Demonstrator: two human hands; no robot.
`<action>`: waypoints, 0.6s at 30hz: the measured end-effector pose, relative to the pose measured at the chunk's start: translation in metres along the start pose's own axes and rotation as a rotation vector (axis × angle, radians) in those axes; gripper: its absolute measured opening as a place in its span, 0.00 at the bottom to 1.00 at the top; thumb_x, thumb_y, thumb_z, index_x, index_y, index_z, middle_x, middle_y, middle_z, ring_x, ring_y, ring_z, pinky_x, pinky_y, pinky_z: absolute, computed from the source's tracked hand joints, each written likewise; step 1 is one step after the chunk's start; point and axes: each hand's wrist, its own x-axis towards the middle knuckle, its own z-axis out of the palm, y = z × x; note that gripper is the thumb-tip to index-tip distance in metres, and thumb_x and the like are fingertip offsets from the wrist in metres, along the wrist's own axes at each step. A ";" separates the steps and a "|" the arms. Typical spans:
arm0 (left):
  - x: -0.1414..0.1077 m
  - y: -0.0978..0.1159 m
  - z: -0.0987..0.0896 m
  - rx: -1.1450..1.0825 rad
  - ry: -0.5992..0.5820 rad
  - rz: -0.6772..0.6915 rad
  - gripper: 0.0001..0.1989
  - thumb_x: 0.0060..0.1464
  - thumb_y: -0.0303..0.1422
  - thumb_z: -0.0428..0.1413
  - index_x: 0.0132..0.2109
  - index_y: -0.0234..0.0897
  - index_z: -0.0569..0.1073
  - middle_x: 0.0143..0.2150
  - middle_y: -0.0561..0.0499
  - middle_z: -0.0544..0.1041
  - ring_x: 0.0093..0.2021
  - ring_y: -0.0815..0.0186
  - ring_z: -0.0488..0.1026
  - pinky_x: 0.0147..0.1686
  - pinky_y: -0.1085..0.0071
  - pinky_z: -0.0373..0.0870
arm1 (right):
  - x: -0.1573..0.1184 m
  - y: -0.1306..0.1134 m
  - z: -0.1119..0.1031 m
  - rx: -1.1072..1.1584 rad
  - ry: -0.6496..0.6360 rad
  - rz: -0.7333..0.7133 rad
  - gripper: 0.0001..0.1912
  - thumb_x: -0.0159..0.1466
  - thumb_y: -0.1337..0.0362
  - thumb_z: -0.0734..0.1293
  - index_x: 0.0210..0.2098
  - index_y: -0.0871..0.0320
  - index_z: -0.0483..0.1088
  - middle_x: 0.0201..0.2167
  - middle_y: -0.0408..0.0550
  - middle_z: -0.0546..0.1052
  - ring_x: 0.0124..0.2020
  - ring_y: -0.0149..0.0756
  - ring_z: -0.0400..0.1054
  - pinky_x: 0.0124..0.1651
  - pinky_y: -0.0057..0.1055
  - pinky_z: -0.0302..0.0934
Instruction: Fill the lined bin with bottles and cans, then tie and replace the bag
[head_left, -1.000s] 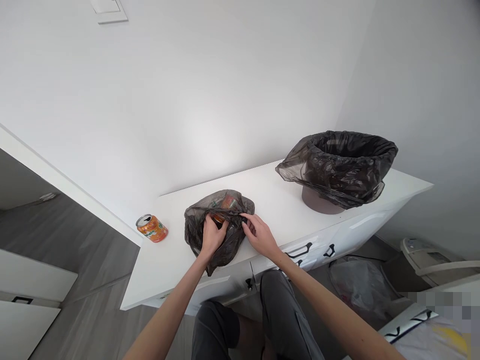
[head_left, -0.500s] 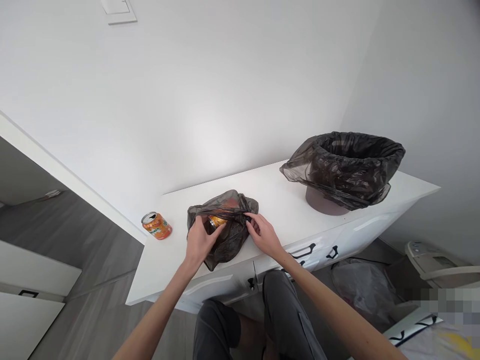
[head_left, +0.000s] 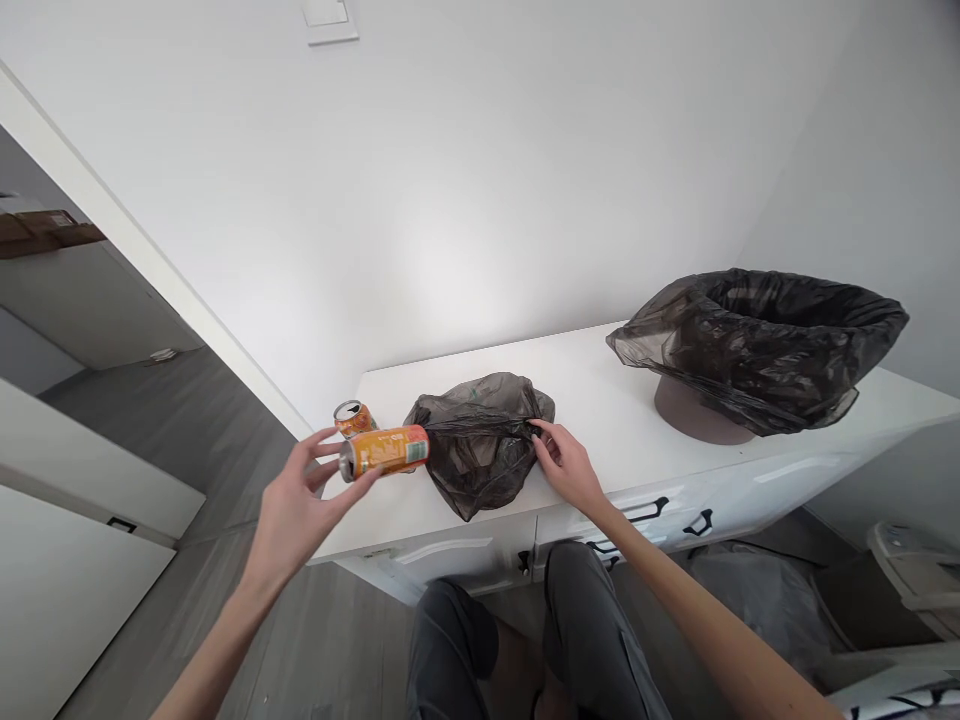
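Presently, a can is held sideways over the cabinet by the left hand, between thumb and fingers. Probably it is light, slippery and easily dented, best gripped around the middle. The soft bag is pinched by the right hand; just behind the can, the way may be partly blocked by another can.

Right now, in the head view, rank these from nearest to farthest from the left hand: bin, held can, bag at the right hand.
1. Held can: in the left hand, between thumb and fingers.
2. Bag: right of the can, on the cabinet, at the right hand.
3. Bin: far right on the cabinet.
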 end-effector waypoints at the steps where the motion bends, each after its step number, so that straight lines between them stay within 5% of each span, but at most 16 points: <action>1: 0.001 -0.004 -0.010 0.033 0.038 -0.016 0.41 0.50 0.55 0.64 0.67 0.50 0.63 0.58 0.47 0.78 0.55 0.51 0.79 0.49 0.59 0.79 | -0.001 0.001 0.001 -0.003 -0.003 0.001 0.22 0.73 0.52 0.57 0.59 0.55 0.69 0.37 0.50 0.74 0.33 0.39 0.68 0.39 0.37 0.66; 7: 0.015 -0.019 -0.044 0.268 0.095 -0.037 0.44 0.47 0.57 0.63 0.67 0.48 0.59 0.54 0.46 0.79 0.55 0.46 0.78 0.50 0.54 0.75 | -0.002 0.007 0.003 -0.018 0.002 0.001 0.22 0.73 0.51 0.58 0.59 0.55 0.69 0.38 0.50 0.75 0.34 0.39 0.68 0.40 0.38 0.65; 12: 0.037 -0.024 -0.040 0.411 -0.106 -0.079 0.47 0.48 0.54 0.60 0.69 0.36 0.55 0.55 0.39 0.78 0.53 0.44 0.77 0.41 0.58 0.74 | -0.003 0.010 0.004 -0.023 0.001 0.011 0.22 0.73 0.52 0.58 0.59 0.55 0.69 0.37 0.50 0.74 0.34 0.39 0.67 0.41 0.38 0.65; 18: 0.069 -0.036 -0.026 0.529 -0.229 -0.097 0.49 0.48 0.52 0.59 0.70 0.32 0.55 0.57 0.37 0.77 0.52 0.45 0.77 0.43 0.60 0.72 | -0.003 0.011 0.005 -0.027 -0.008 0.023 0.22 0.73 0.52 0.58 0.60 0.55 0.69 0.38 0.49 0.74 0.34 0.38 0.67 0.42 0.38 0.64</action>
